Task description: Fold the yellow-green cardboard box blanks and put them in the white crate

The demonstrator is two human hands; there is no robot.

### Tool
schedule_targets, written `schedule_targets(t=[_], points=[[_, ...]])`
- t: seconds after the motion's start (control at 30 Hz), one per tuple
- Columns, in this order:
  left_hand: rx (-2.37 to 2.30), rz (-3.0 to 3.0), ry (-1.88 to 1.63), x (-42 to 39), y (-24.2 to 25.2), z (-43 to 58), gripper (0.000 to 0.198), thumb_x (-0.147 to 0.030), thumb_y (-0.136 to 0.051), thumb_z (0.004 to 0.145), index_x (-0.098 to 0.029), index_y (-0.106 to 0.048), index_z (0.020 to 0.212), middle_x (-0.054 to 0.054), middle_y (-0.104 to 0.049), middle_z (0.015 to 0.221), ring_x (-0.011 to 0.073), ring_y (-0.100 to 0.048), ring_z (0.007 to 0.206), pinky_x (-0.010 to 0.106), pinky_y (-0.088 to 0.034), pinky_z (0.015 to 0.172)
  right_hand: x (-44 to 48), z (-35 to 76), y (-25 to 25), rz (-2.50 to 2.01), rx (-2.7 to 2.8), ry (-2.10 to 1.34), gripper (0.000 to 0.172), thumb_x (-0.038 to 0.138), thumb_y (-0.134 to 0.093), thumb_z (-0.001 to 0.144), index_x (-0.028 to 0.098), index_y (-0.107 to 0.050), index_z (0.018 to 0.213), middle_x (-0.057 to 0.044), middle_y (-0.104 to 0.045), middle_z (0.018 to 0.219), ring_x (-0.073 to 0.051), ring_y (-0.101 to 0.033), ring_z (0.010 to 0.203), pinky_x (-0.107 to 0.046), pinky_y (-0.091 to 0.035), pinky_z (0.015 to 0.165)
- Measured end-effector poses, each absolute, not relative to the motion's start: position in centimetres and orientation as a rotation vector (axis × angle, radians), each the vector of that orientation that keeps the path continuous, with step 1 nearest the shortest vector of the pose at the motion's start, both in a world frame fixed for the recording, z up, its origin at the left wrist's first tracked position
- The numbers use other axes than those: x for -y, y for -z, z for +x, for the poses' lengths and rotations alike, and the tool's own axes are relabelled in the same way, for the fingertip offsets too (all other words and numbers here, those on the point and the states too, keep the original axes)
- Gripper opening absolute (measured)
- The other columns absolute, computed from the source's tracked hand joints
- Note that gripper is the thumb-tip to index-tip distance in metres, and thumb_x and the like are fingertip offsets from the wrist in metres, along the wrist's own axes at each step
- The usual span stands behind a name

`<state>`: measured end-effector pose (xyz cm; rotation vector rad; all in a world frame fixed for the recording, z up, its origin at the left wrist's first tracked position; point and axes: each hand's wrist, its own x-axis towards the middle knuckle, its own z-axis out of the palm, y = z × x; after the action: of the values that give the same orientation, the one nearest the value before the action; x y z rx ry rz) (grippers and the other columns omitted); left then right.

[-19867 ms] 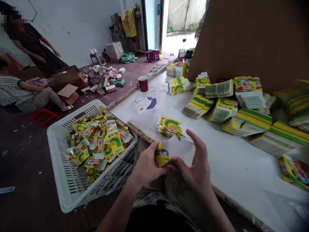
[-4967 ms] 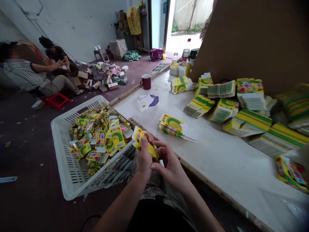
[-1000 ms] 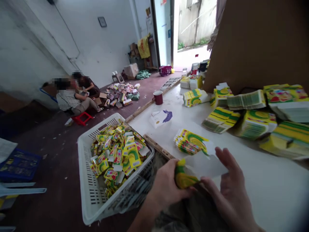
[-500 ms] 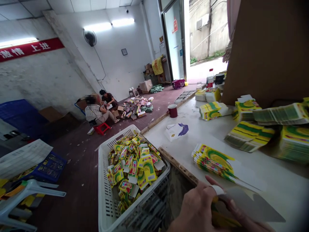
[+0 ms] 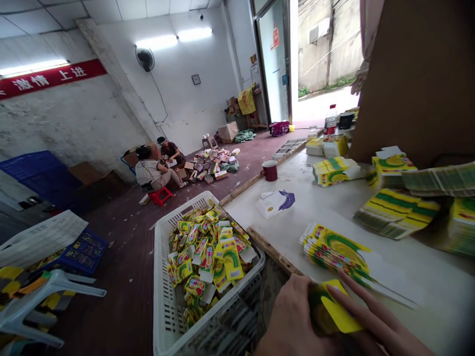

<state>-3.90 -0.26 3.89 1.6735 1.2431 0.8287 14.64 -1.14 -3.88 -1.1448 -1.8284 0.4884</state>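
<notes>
At the lower right, near the table's front edge, a small yellow and green cardboard box (image 5: 319, 309) is between my two hands. My left hand (image 5: 291, 319) is closed round its left side. My right hand (image 5: 378, 321) has its fingers pressed along a yellow flap (image 5: 343, 314) of the same box. The underside of the box and part of both hands are hidden. Just beyond my hands, a fanned stack of flat printed cartons (image 5: 334, 249) lies on the white table (image 5: 248, 210). Left of my hands, a white plastic basket (image 5: 161, 277) holds many folded yellow boxes (image 5: 230, 259).
Bundles of flat cartons (image 5: 397, 210) lie at the table's right. A white and purple packet (image 5: 276, 202), a dark red mug (image 5: 269, 170) and a bottle (image 5: 331, 121) stand farther back. A wooden strip (image 5: 272, 249) edges the table. Two people (image 5: 152, 170) sit by piled boxes.
The flat grey-white card in my hands now shows as a yellow box with a flap. My right fingers have moved up onto it. The view has shifted slightly left.
</notes>
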Motion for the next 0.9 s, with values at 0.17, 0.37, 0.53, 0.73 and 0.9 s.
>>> schedule_targets(t=[0.17, 0.37, 0.53, 0.73, 0.9], points=[[-1.293, 1.968, -0.679, -0.8, -4.7, -5.5, 0.06, -0.037, -0.084, 0.049, -0.019, -0.065, 0.103, 0.006, -0.066, 0.096, 0.0273, -0.063, 0.087, 0.036, -0.05, 0.077, 0.9, 15.9, 3.9, -1.109, 1.975, -0.558, 0.04, 0.025, -0.054, 0.089, 0.038, -0.065, 0.126, -0.001, -0.041, 0.153, -0.031, -0.054, 0.128, -0.037, -0.057, 0.094], [-1.274, 2.059, -0.575, -0.2, -5.3, -5.3, 0.054, -0.03, -0.082, 0.053, -0.018, -0.065, 0.104, 0.007, -0.067, 0.097, 0.0272, -0.063, 0.089, 0.038, -0.05, 0.081, 2.3, 14.7, -1.6, -1.284, 1.913, -0.811, 0.022, 0.027, -0.065, 0.08, 0.03, -0.077, 0.097, -0.011, -0.065, 0.13, -0.034, -0.063, 0.117, -0.045, -0.056, 0.093], [-1.167, 1.595, -0.883, -1.0, -6.0, -7.0, 0.054, -0.025, -0.084, 0.054, -0.019, -0.066, 0.104, 0.007, -0.07, 0.096, 0.0255, -0.065, 0.088, 0.036, -0.052, 0.08, 2.2, 13.6, -2.9, -1.217, 1.586, -0.964, 0.063, 0.029, -0.064, 0.082, 0.026, -0.044, 0.141, -0.014, -0.052, 0.144, -0.029, -0.062, 0.119, -0.046, -0.055, 0.095], [-1.265, 0.792, -1.874, -4.6, -6.5, -12.2, 0.037, -0.059, -0.06, 0.08, -0.026, -0.055, 0.095, 0.005, -0.062, 0.118, 0.0196, -0.057, 0.116, 0.034, -0.046, 0.094, -1.5, 16.6, -2.6, -1.628, 1.482, -0.471, 0.033, 0.029, -0.055, 0.087, 0.019, -0.058, 0.119, -0.011, -0.073, 0.103, -0.024, -0.071, 0.09, -0.041, -0.058, 0.085], [-1.178, 0.543, -1.666, -3.9, -4.7, -10.6, 0.039, -0.033, -0.083, 0.065, -0.022, -0.058, 0.092, 0.003, -0.067, 0.106, 0.0173, -0.063, 0.099, 0.032, -0.049, 0.087, -4.9, 16.1, -3.1, -1.868, 1.556, -0.301, 0.03, 0.02, -0.053, 0.088, 0.013, -0.06, 0.117, -0.016, -0.07, 0.105, -0.031, -0.065, 0.1, -0.045, -0.05, 0.09]])
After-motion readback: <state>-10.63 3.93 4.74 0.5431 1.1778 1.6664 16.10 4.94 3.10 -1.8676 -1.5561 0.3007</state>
